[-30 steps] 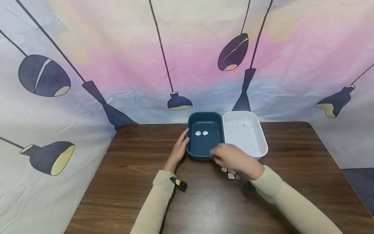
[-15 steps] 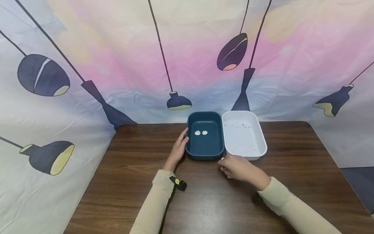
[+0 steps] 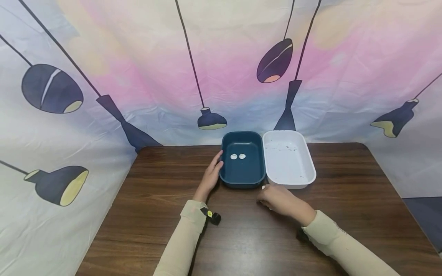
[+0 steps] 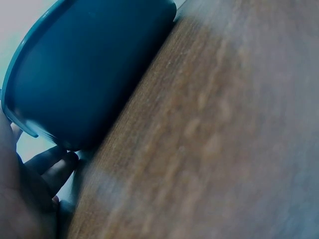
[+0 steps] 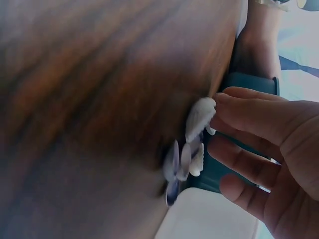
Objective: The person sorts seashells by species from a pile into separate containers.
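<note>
My left hand (image 3: 209, 177) rests with extended fingers against the left side of a dark teal tray (image 3: 243, 184); the left wrist view shows fingertips at the outer wall of the tray (image 4: 84, 74). Two white seashells (image 3: 233, 156) lie side by side inside it. On the table before the trays, my right hand (image 3: 277, 198) reaches down with bent fingers. In the right wrist view, thumb and fingertips of the right hand (image 5: 269, 134) pinch a white ridged seashell (image 5: 201, 118). Several other shells (image 5: 182, 162) lie bunched beside it, mostly hidden by the hand in the head view.
A white tray (image 3: 290, 178) stands against the right side of the teal one, with small dark specks on its bottom. Both are at the back edge of the brown wooden table (image 3: 165, 191), in front of a printed cloth (image 3: 155, 76).
My right hand has moved from the teal tray's front right corner to the right and nearer to me, down over the shells. The left hand and the two shells in the tray have stayed put.
</note>
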Demonstrator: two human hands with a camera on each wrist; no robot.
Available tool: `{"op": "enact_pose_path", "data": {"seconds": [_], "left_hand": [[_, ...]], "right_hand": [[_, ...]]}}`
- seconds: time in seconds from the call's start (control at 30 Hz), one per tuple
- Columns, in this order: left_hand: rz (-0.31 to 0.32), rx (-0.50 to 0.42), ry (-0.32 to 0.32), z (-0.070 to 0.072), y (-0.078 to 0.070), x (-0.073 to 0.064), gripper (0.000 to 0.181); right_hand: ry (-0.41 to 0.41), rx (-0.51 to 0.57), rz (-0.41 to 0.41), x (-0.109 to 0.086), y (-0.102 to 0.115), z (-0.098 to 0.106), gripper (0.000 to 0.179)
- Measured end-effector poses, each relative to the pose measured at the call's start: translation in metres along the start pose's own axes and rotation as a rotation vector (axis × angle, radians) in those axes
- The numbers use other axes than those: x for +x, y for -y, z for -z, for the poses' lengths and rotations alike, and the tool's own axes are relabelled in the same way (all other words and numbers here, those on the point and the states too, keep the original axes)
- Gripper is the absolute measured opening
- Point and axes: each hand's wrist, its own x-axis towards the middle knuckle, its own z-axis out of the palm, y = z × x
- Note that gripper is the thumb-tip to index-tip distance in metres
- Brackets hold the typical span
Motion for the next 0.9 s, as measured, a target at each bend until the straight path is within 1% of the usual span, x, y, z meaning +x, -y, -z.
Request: {"op": "enact_pose_path", "data": {"seconds": [0.13, 0.37, 0.53, 0.67, 0.8, 0.83, 0.9], "left_hand": [[-0.009, 0.002, 0.002, 0.0, -0.001, 0.001, 0.055], [-0.008, -0.011, 0.0, 0.0, -0.001, 0.0, 0.054], [-0.009, -0.02, -0.003, 0.0, -0.001, 0.0, 0.054], [-0.001, -0.027, -0.002, 0.0, -0.001, 0.001, 0.054], [0.016, -0.014, 0.014, 0.001, -0.002, 0.002, 0.054], [0.019, -0.01, 0.017, 0.002, -0.005, 0.002, 0.054], [0.019, -0.008, 0.014, 0.002, -0.015, -0.003, 0.053]], "right_hand": [[0.004, -0.007, 0.001, 0.003, 0.003, -0.002, 0.01], [0.004, 0.026, 0.024, 0.006, 0.01, -0.005, 0.014], [0.017, 0.029, 0.036, 0.009, 0.013, -0.007, 0.014], [0.019, 0.029, 0.036, 0.011, 0.014, -0.008, 0.014], [0.015, 0.028, 0.044, 0.011, 0.014, -0.008, 0.013], [0.014, 0.026, 0.048, 0.011, 0.014, -0.007, 0.012], [0.017, 0.023, 0.053, 0.011, 0.014, -0.007, 0.011]]}}
